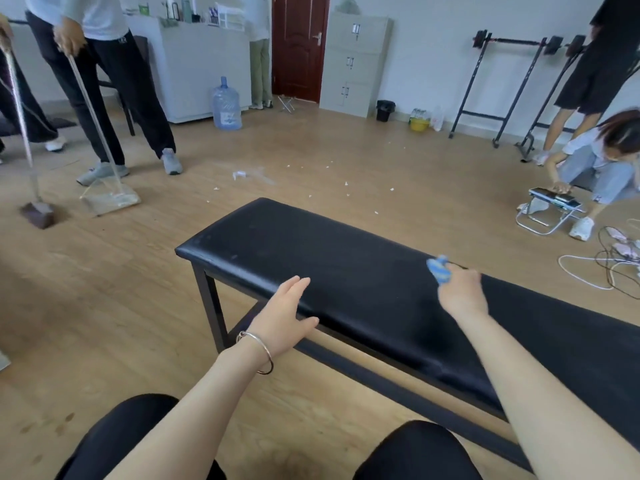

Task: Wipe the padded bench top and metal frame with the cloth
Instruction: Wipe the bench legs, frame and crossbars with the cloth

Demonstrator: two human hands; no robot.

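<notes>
Cloth (438, 270) gripped in right hand (462, 294), left hand (287, 315) flat over bench (346, 271)

The padded bench top (346, 271) is a long black slab with a slight sheen and rounded corners, lying level, its length running from the middle of the view out toward 4 o'clock. Under it, the black metal frame (211, 306) shows a square upright leg at the 8 o'clock corner and a low rail along the near side. The cloth (438, 269), small and blue, is bunched in the right hand (462, 292) at the top's far edge, toward 3 o'clock.
</notes>
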